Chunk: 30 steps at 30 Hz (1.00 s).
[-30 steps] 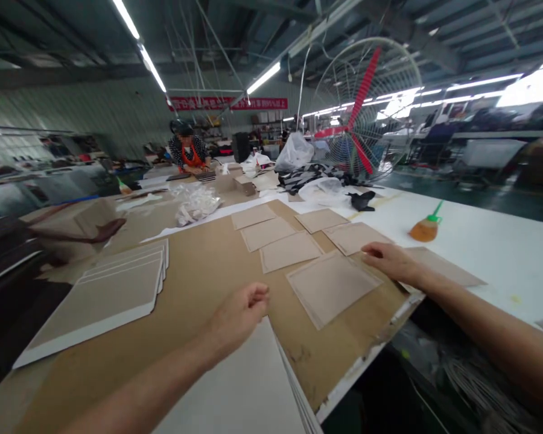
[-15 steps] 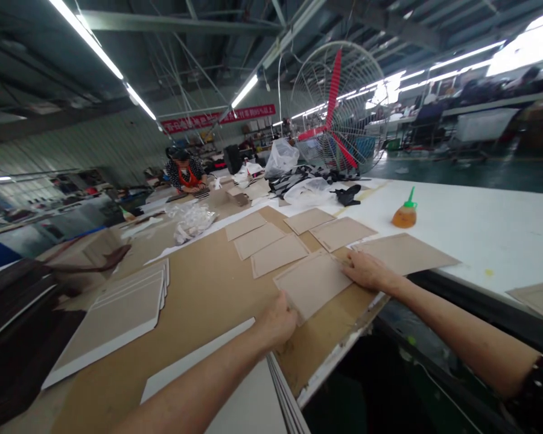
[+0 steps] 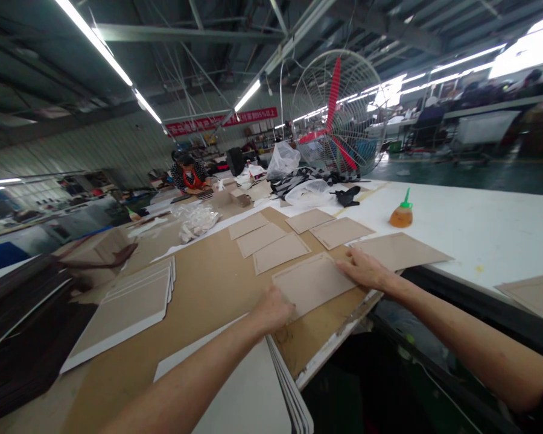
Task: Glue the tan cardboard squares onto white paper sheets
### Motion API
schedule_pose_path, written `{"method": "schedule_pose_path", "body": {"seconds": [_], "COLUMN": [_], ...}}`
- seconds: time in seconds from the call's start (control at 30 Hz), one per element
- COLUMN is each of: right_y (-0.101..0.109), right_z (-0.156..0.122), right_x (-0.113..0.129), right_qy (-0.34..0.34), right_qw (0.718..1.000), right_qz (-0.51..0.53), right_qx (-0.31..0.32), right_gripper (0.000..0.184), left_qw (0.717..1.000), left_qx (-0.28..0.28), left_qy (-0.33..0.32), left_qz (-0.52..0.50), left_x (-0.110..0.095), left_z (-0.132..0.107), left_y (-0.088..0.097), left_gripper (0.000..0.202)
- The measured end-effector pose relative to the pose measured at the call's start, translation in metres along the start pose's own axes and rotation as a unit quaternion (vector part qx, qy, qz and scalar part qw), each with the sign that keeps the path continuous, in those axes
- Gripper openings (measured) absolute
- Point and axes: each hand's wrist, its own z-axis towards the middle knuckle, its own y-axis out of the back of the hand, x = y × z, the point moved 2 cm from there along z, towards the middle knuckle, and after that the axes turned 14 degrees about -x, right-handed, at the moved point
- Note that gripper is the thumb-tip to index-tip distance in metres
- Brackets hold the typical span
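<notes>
A flat beige rectangular panel (image 3: 314, 283) with a faint line along its edges lies on the brown board between my hands. My left hand (image 3: 274, 308) is closed at the panel's left edge; its fingertips are mostly hidden. At the opposite edge, my right hand (image 3: 364, 269) has its fingers bent onto the panel's right side. Several similar panels are laid out just beyond, among them a near one (image 3: 281, 253) and one on the right (image 3: 341, 232). Another larger beige panel (image 3: 400, 250) reaches past my right hand onto the white table.
Under my left forearm is a stack of pale boards (image 3: 244, 380). More white-edged boards (image 3: 131, 301) lie fanned at left, beside dark material (image 3: 22, 337). A green-capped glue bottle (image 3: 402, 214) stands right. Beyond are a large fan (image 3: 337, 114), plastic bags and a co-worker (image 3: 190, 175).
My left hand has shifted slightly left and down along the panel's edge. My right hand stays at the panel's right side, and the view has tilted a little.
</notes>
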Motion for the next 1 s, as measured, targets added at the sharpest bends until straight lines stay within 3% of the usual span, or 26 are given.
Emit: {"method": "schedule_pose_path", "body": {"seconds": [0.17, 0.27, 0.47, 0.6, 0.83, 1.0], "right_y": [0.002, 0.004, 0.012, 0.019, 0.025, 0.025], "right_z": [-0.010, -0.025, -0.056, -0.044, -0.021, -0.033], "right_x": [0.002, 0.005, 0.005, 0.005, 0.006, -0.006], "right_qy": [0.043, 0.081, 0.141, 0.147, 0.141, 0.125], "right_qw": [0.998, 0.995, 0.984, 0.982, 0.979, 0.979], "right_qz": [0.003, 0.006, 0.028, 0.047, 0.083, 0.100], "right_qx": [-0.038, -0.063, -0.105, -0.114, -0.119, -0.125], "right_gripper": [0.037, 0.036, 0.033, 0.032, 0.025, 0.026], "left_qw": [0.982, 0.969, 0.962, 0.961, 0.959, 0.957], "left_qx": [-0.005, 0.011, 0.009, 0.020, 0.038, 0.022], "left_qy": [-0.163, -0.222, -0.237, -0.237, -0.241, -0.235], "left_qz": [0.093, 0.112, 0.139, 0.141, 0.147, 0.167], "left_x": [-0.022, -0.033, -0.038, -0.039, -0.043, -0.052], "left_z": [-0.008, -0.013, -0.007, -0.003, -0.019, -0.022], "left_y": [-0.017, -0.028, -0.040, -0.039, -0.041, -0.053], "left_gripper": [0.040, 0.044, 0.052, 0.066, 0.092, 0.085]}}
